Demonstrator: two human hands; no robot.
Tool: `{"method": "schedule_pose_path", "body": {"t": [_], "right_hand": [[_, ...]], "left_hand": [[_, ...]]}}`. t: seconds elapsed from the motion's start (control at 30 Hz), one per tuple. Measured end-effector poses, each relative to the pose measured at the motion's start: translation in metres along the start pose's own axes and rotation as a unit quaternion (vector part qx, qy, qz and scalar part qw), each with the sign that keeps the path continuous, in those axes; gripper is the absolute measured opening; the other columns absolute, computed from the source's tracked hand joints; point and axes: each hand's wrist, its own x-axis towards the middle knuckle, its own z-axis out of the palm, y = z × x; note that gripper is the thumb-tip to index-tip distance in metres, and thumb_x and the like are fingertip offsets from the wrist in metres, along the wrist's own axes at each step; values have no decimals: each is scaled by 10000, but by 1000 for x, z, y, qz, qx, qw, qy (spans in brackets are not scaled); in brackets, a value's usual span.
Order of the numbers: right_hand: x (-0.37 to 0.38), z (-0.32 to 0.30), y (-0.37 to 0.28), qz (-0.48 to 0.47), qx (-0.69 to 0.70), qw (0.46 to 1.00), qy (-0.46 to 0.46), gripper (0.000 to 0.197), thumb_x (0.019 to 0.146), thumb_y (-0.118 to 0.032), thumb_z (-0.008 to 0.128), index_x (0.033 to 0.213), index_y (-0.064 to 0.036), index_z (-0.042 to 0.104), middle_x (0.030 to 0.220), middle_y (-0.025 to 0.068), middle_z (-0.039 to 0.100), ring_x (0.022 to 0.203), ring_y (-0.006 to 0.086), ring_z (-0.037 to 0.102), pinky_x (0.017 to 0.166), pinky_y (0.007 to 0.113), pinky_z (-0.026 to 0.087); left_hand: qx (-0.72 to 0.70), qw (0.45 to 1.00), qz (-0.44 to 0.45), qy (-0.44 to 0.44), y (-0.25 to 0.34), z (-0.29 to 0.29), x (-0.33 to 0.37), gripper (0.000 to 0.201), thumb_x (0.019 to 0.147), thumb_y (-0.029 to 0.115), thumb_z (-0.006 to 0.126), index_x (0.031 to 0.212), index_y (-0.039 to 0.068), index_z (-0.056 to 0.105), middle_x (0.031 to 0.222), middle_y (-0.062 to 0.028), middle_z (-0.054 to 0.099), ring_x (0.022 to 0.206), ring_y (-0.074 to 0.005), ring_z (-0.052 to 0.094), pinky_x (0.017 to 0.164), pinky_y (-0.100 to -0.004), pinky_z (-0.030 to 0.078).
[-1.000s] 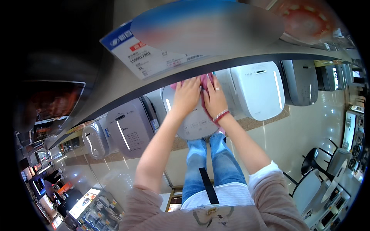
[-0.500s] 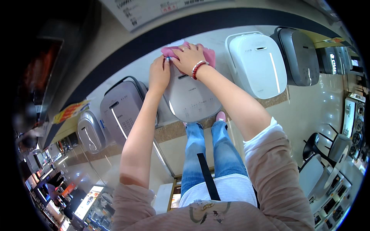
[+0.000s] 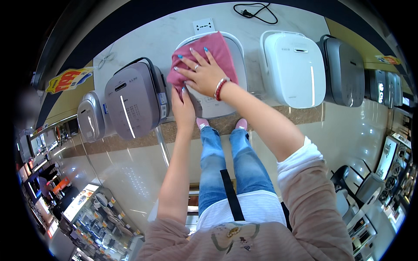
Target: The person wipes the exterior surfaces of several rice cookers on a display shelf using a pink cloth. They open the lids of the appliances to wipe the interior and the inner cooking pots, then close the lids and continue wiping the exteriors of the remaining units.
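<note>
A pink cloth (image 3: 223,48) is spread over the lid of a light grey rice cooker (image 3: 217,110), covering much of its top. My right hand (image 3: 203,75) lies flat on the cloth with its fingers spread, pressing it against the lid. At the lid's left side, my left hand (image 3: 183,109) pinches the cloth's near left edge, thumb uppermost; its other fingers are partly hidden by the cloth. The cooker's near end, with its printed panel, shows below the cloth.
A purple-grey cooker (image 3: 130,98) and a smaller silver one (image 3: 90,117) stand left. To the right are a white cooker (image 3: 292,71) and a dark grey one (image 3: 344,71). A socket (image 3: 203,26) and a black power cord (image 3: 257,13) lie behind.
The cloth, bunched at the cooker's far end before, is now spread over more of its lid. My right hand has flattened out, and my left hand has shifted down to the cloth's near left edge.
</note>
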Motion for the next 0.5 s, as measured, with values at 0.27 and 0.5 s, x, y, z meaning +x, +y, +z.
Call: {"method": "schedule_pose_path", "body": {"t": [0.27,0.5], "right_hand": [[-68,-4,-39,28,89,995,45,430,791,-281,559,1208,-189,510,1355,55,374,1307,267,235,1038,515,170],[-117,-9,-36,151,91,982,60,411,825,-187,503,1215,-58,489,1339,97,393,1277,272,302,1049,419,207]], "left_hand": [[-18,996,-65,63,27,27,-79,455,892,101,382,1299,-66,266,1353,-256,267,1260,-353,280,1027,-394,226],[283,957,58,-29,33,41,-103,406,860,90,384,1243,-45,389,1367,-211,297,1317,-326,196,1044,-490,128]]}}
